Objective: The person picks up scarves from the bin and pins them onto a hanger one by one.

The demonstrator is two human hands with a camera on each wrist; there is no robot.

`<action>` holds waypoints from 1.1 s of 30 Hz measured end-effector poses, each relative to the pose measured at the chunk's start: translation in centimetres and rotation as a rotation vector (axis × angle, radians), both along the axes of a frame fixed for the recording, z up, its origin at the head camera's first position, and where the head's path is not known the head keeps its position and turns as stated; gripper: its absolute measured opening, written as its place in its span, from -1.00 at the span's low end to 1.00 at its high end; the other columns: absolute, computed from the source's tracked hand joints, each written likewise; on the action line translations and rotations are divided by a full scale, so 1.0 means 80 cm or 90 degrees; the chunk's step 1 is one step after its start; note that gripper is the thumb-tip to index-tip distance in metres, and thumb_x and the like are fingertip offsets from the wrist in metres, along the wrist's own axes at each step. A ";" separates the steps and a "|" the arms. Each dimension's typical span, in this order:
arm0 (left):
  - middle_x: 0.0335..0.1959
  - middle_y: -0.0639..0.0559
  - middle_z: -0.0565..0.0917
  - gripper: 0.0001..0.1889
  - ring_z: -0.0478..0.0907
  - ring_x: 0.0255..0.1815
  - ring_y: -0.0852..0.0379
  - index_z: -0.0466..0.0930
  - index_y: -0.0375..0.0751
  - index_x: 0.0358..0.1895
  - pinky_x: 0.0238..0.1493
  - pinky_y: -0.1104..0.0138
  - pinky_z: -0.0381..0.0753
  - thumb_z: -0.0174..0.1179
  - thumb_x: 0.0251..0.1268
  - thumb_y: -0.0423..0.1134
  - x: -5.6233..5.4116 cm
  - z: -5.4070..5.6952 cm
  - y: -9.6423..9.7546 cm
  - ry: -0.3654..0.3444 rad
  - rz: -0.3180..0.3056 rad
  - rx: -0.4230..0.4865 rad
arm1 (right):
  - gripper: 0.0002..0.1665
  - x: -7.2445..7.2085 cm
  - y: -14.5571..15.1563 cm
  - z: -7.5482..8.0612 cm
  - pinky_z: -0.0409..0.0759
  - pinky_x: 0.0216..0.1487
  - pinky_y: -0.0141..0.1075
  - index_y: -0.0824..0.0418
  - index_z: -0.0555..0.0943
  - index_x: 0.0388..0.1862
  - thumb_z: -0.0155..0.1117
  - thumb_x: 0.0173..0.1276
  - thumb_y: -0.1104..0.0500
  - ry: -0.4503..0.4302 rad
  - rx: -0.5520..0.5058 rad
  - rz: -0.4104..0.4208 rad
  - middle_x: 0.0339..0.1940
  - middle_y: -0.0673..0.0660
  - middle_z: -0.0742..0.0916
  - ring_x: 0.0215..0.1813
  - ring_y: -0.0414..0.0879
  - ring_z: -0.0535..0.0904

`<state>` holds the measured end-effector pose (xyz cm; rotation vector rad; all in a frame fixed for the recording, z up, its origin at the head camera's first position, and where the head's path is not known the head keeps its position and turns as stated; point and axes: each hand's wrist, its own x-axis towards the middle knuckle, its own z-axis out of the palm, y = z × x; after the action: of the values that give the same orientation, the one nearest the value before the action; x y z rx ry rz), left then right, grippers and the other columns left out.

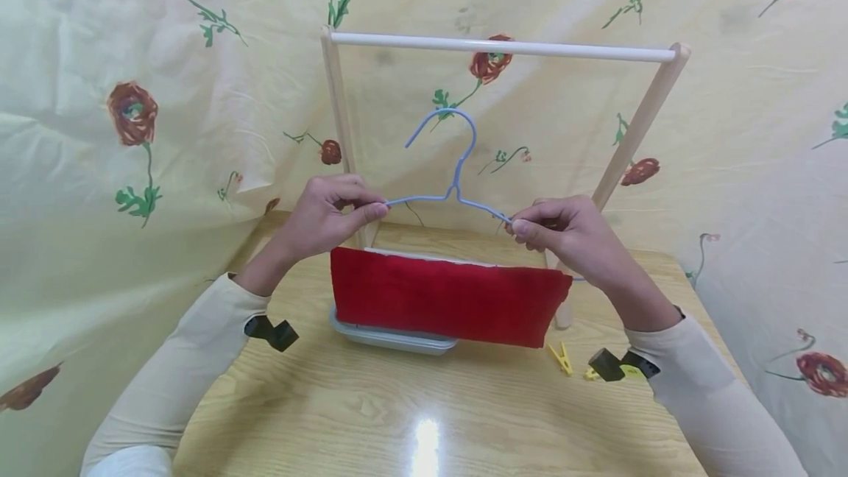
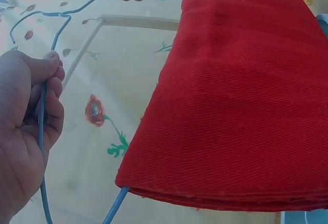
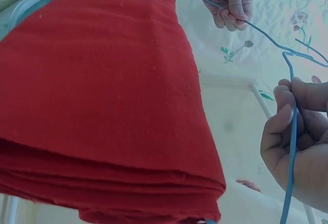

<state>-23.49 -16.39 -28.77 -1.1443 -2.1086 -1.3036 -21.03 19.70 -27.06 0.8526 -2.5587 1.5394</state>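
A blue wire hanger (image 1: 457, 168) is held up in front of me, its hook at the top. My left hand (image 1: 331, 216) pinches its left shoulder between thumb and fingers, and my right hand (image 1: 566, 234) pinches the right shoulder. Over the hanger's lower bar hangs a folded red cloth (image 1: 444, 297), several layers thick at its edge in the right wrist view. In the left wrist view the wire runs along the palm of the left hand (image 2: 36, 101), and the bar pokes out of the red cloth (image 2: 225, 90) at a lower corner.
Behind the hanger stands a wooden rack with a white rod (image 1: 503, 46) on top. A light blue tray (image 1: 391, 339) sits on the wooden table (image 1: 318, 411), partly hidden under the cloth. Yellow clothespins (image 1: 562, 359) lie to the right. A flowered curtain (image 1: 199, 94) surrounds the table.
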 end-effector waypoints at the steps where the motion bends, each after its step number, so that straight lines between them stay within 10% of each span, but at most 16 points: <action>1: -0.49 0.10 0.66 -0.89 0.42 -0.49 0.16 0.81 -0.30 -0.29 -0.49 0.38 0.34 0.43 0.15 -0.54 0.000 0.000 0.000 0.001 0.000 0.001 | -0.85 0.000 0.000 0.001 0.65 -0.31 -0.36 0.42 0.74 -0.12 0.35 0.42 0.34 0.001 0.004 -0.002 -0.39 0.03 0.72 -0.38 -0.07 0.62; 19: -0.48 0.06 0.64 -0.87 0.41 -0.47 0.18 0.79 -0.33 -0.28 -0.50 0.40 0.31 0.42 0.13 -0.58 0.002 0.003 -0.006 -0.002 0.011 0.020 | -0.72 0.008 0.032 0.005 0.66 -0.02 -0.46 0.26 0.73 0.12 0.30 0.48 0.28 0.066 0.071 -0.011 -0.09 0.02 0.83 -0.09 -0.20 0.78; 33: -0.51 0.04 0.61 -0.88 0.37 -0.46 0.15 0.79 -0.35 -0.28 -0.48 0.41 0.30 0.43 0.12 -0.57 0.001 0.002 -0.012 -0.015 0.027 0.017 | -0.68 0.012 0.130 -0.035 0.69 -0.07 -0.44 0.52 0.64 0.11 0.04 0.50 0.53 0.033 -0.218 0.022 -0.06 0.05 0.83 -0.10 -0.18 0.78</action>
<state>-23.38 -17.32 -28.62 -1.0726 -2.1129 -1.3283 -20.05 30.13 -29.87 0.8814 -2.1620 1.8616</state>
